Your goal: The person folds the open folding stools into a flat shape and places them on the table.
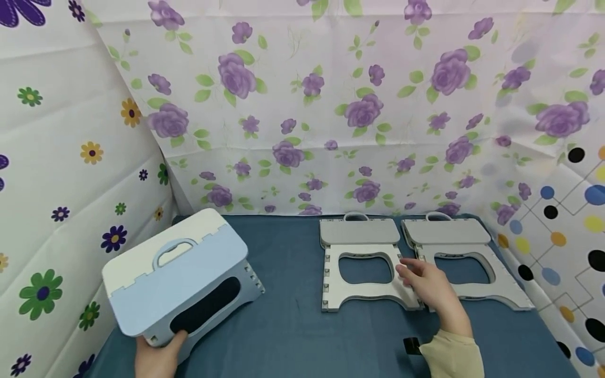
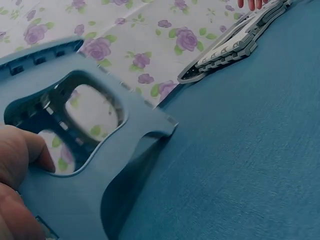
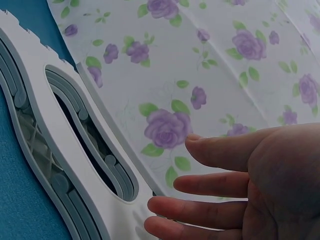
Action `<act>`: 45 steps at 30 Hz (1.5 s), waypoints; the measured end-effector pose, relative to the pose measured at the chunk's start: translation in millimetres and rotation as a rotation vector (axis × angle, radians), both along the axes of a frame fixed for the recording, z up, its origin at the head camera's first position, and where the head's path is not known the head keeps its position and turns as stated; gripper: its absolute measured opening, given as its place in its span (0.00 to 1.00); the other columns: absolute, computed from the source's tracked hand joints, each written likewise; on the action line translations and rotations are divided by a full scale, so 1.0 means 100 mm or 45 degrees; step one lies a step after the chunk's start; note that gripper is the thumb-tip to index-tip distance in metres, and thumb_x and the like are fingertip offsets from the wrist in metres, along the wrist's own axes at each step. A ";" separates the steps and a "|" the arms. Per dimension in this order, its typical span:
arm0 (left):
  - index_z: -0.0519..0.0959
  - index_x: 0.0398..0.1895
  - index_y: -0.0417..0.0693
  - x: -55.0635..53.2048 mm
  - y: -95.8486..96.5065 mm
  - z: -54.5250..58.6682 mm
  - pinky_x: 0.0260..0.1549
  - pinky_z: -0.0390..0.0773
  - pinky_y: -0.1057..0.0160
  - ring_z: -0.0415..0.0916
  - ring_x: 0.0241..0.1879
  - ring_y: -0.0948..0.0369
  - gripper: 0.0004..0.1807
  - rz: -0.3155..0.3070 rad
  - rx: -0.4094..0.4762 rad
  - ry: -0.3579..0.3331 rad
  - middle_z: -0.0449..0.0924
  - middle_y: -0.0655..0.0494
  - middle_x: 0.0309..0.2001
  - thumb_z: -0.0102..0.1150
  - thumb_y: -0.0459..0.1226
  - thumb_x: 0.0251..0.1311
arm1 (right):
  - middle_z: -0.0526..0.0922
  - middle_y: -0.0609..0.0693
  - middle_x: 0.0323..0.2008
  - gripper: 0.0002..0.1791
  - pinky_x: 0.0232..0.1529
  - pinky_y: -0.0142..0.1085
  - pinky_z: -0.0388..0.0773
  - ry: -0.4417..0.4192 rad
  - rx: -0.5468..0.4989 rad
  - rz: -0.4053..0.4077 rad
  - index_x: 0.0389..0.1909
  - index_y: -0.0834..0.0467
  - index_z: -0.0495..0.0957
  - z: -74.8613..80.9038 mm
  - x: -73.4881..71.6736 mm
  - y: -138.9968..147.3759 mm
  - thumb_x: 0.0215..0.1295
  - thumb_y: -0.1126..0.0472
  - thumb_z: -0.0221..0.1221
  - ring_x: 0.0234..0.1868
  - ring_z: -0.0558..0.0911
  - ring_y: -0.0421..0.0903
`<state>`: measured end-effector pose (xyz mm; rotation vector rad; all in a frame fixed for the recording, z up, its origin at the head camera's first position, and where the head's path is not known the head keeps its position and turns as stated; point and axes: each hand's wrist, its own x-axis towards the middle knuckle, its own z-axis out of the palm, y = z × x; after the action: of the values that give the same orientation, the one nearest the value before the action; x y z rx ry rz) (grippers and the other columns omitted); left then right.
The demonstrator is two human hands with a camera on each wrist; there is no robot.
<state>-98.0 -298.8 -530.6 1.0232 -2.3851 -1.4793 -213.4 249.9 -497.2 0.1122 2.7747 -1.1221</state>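
Note:
An unfolded step stool (image 1: 189,275) with a blue and white top stands tilted at the left of the head view. My left hand (image 1: 158,359) grips its near leg panel, the thumb hooked into the oval opening; the left wrist view shows the blue panel (image 2: 127,120) close up. Two folded grey-white step stools lie flat on the right: one folded stool (image 1: 359,291) in the middle and another folded stool (image 1: 491,291) beside it. Over the facing edges of these two hovers my right hand (image 1: 432,286), fingers extended; contact cannot be told.
A blue cloth (image 1: 283,325) covers the table. Flowered sheeting (image 1: 302,105) hangs behind, with a daisy-patterned sheet (image 1: 71,184) on the left and a dotted sheet (image 1: 562,262) on the right. A small black object (image 1: 412,346) shows at the right sleeve.

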 end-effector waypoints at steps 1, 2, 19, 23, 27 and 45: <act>0.45 0.80 0.25 -0.01 0.01 0.00 0.70 0.57 0.28 0.58 0.67 0.24 0.49 -0.045 0.005 -0.013 0.55 0.19 0.69 0.61 0.41 0.68 | 0.86 0.63 0.57 0.44 0.53 0.58 0.82 0.001 -0.001 0.001 0.77 0.65 0.69 0.00 0.00 0.00 0.80 0.32 0.54 0.51 0.89 0.55; 0.44 0.80 0.24 -0.02 0.01 0.00 0.70 0.57 0.28 0.57 0.67 0.24 0.49 -0.094 0.012 -0.031 0.54 0.18 0.69 0.61 0.41 0.69 | 0.86 0.64 0.58 0.43 0.53 0.58 0.83 0.002 -0.003 -0.002 0.77 0.64 0.69 0.00 0.01 -0.01 0.80 0.33 0.54 0.51 0.89 0.55; 0.38 0.84 0.35 -0.40 0.01 0.01 0.73 0.55 0.29 0.49 0.77 0.32 0.49 -0.574 0.306 0.021 0.43 0.26 0.80 0.60 0.30 0.71 | 0.86 0.64 0.57 0.39 0.53 0.57 0.83 0.025 -0.036 0.025 0.77 0.62 0.71 0.01 0.03 -0.09 0.80 0.37 0.58 0.51 0.89 0.54; 0.41 0.84 0.35 -0.53 -0.01 -0.01 0.73 0.56 0.33 0.50 0.78 0.37 0.48 -0.677 0.300 0.049 0.44 0.28 0.81 0.61 0.28 0.70 | 0.87 0.63 0.56 0.38 0.50 0.55 0.83 0.033 -0.041 0.060 0.76 0.62 0.72 0.02 0.04 -0.12 0.80 0.39 0.59 0.50 0.89 0.54; 0.44 0.83 0.35 -0.65 -0.03 -0.03 0.71 0.57 0.36 0.52 0.76 0.39 0.47 -0.768 0.299 0.077 0.47 0.30 0.81 0.61 0.28 0.69 | 0.88 0.60 0.54 0.37 0.47 0.51 0.83 0.038 -0.048 0.099 0.76 0.62 0.72 0.00 0.05 -0.15 0.80 0.39 0.59 0.50 0.89 0.54; 0.63 0.77 0.43 -0.68 -0.34 -0.05 0.40 0.83 0.56 0.81 0.50 0.48 0.49 -0.962 0.107 0.071 0.76 0.38 0.63 0.83 0.39 0.57 | 0.86 0.54 0.59 0.33 0.55 0.53 0.83 0.088 -0.228 0.537 0.77 0.57 0.72 -0.08 0.08 -1.14 0.78 0.48 0.65 0.58 0.85 0.53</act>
<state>-166.3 -332.8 -535.7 0.0450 -2.8355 -1.7797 -205.5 135.9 -505.1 -0.5145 2.5598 -1.2602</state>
